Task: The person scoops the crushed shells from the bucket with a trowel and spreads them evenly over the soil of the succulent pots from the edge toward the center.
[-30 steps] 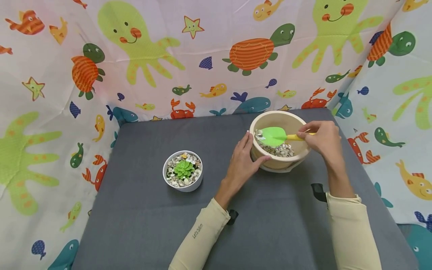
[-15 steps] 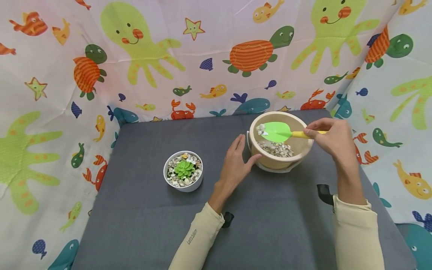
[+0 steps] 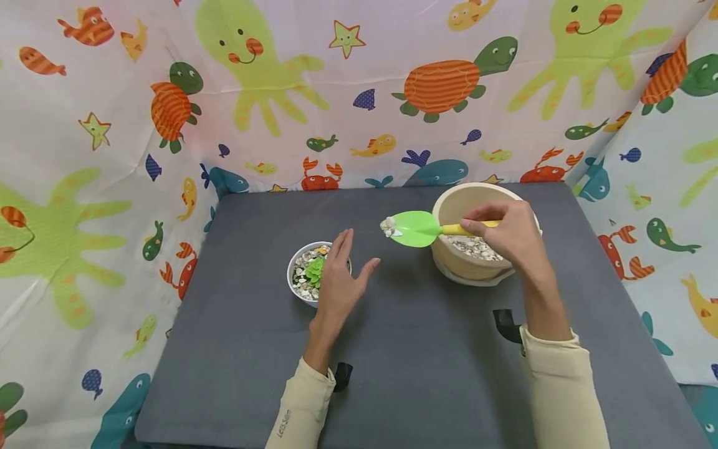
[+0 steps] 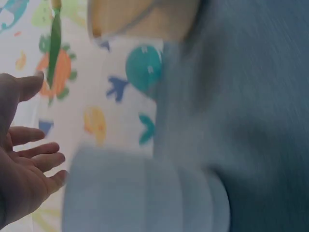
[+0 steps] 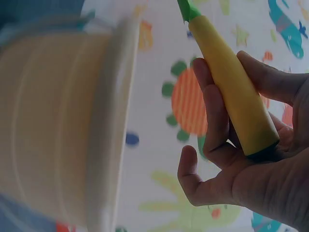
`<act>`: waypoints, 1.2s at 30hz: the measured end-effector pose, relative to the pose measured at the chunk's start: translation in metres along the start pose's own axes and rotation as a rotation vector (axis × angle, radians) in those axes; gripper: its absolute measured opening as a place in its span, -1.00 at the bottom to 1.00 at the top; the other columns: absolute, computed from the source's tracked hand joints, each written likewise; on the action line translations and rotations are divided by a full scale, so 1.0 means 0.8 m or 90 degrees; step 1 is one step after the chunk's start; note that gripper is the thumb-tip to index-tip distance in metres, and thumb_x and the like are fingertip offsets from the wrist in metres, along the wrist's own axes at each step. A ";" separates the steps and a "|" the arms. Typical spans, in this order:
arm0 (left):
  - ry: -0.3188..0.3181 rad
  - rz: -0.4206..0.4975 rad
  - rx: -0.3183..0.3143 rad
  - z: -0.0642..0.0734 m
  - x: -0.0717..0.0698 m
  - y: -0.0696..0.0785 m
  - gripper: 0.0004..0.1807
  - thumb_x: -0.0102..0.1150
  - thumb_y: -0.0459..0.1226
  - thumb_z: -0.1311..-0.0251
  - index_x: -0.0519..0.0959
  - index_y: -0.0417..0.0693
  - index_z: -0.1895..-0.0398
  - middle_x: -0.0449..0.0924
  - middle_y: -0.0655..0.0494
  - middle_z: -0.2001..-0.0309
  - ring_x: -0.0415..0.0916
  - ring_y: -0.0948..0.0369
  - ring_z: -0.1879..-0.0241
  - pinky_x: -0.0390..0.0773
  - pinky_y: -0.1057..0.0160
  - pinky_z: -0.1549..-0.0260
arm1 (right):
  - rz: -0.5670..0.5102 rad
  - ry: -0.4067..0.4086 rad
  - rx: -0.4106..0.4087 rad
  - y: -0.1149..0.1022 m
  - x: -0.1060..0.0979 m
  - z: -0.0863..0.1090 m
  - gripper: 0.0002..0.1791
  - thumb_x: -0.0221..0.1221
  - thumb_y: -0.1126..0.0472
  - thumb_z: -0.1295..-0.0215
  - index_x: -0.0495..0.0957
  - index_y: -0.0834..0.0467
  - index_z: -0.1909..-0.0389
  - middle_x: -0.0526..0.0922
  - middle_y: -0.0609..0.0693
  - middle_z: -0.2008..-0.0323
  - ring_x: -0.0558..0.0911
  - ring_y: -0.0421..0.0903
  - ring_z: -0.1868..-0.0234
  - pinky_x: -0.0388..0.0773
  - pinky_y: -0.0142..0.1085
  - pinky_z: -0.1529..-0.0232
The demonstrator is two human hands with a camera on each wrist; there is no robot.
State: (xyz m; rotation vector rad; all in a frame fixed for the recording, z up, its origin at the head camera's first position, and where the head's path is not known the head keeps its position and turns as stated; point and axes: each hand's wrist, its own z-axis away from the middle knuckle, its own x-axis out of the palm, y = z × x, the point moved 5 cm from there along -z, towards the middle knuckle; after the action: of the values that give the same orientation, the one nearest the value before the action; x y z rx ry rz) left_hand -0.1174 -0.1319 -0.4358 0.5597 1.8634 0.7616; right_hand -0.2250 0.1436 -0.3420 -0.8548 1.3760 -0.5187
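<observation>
My right hand (image 3: 507,234) grips the yellow handle (image 5: 231,87) of a small trowel with a green blade (image 3: 416,229). Some pale stones (image 3: 388,227) lie at the blade's tip, which is held in the air left of the cream bucket (image 3: 468,265). More stones (image 3: 477,247) cover the bottom of that bucket. My left hand (image 3: 336,284) is spread with its fingers straight, beside and partly in front of a white pot (image 3: 291,274). A green succulent (image 3: 315,272) stands among stones in the pot; the hand hides its right part. In the left wrist view the pot (image 4: 130,193) is blurred.
Both pots stand on a table with a grey cloth (image 3: 415,362). A curtain (image 3: 269,156) printed with sea animals closes off the back and both sides. The bucket has a thin handle (image 5: 48,26) hanging at its rim.
The trowel with stones has been lifted out of the bucket and carried left past its rim. My left hand has left the bucket and moved left to the white pot. The head view has shifted slightly.
</observation>
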 end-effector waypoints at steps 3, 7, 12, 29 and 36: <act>0.033 -0.005 -0.015 0.005 -0.014 -0.021 -0.10 0.47 0.01 -0.24 0.35 -0.15 -0.56 0.38 -0.12 -0.54 0.32 -0.06 -0.56 0.40 -0.13 -0.49 | -0.026 -0.025 -0.007 -0.010 0.023 -0.001 -0.76 0.38 0.18 -0.35 0.79 0.28 0.13 0.81 0.24 0.19 0.60 0.01 0.12 0.50 -0.34 0.16; 0.054 -0.004 -0.016 0.010 -0.029 -0.047 -0.04 0.51 0.02 -0.19 0.32 -0.18 -0.57 0.35 -0.20 -0.54 0.29 -0.12 -0.56 0.37 -0.23 -0.48 | -0.051 -0.050 -0.029 -0.022 0.051 -0.002 -0.80 0.39 0.23 -0.33 0.79 0.30 0.16 0.80 0.27 0.19 0.61 0.06 0.14 0.57 -0.32 0.16; 0.021 -0.001 -0.042 0.019 -0.041 -0.082 0.16 0.60 0.05 -0.06 0.15 -0.06 -0.67 0.20 -0.16 -0.62 0.16 -0.10 -0.63 0.30 -0.27 -0.51 | -0.053 -0.091 -0.047 -0.039 0.088 -0.003 -0.86 0.38 0.25 -0.34 0.79 0.25 0.20 0.79 0.22 0.20 0.58 0.07 0.15 0.56 -0.27 0.13; 0.006 0.091 -0.130 0.038 -0.031 -0.134 0.46 0.71 0.02 0.12 -0.12 -0.06 -0.73 0.20 -0.04 -0.64 0.19 -0.03 -0.61 0.27 -0.20 -0.53 | 0.199 -0.001 -0.324 -0.138 0.184 0.047 -0.95 0.45 0.24 -0.26 0.81 0.14 0.30 0.80 0.02 0.38 0.53 -0.01 0.29 0.43 0.14 -0.13; 0.027 0.107 -0.132 0.042 -0.031 -0.130 0.48 0.73 -0.01 0.16 -0.13 -0.01 -0.73 0.27 -0.01 -0.60 0.21 -0.01 -0.60 0.27 -0.16 -0.54 | 0.260 0.146 -0.469 -0.141 0.162 0.072 -0.95 0.37 0.28 -0.35 0.80 0.12 0.30 0.81 0.03 0.35 0.55 0.02 0.28 0.44 0.13 -0.08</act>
State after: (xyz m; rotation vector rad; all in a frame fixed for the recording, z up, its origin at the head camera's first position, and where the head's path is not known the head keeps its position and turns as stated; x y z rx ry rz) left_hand -0.0815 -0.2122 -0.5051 0.5747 1.7646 1.0711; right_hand -0.1309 -0.0110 -0.3375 -1.0723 1.9388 0.2434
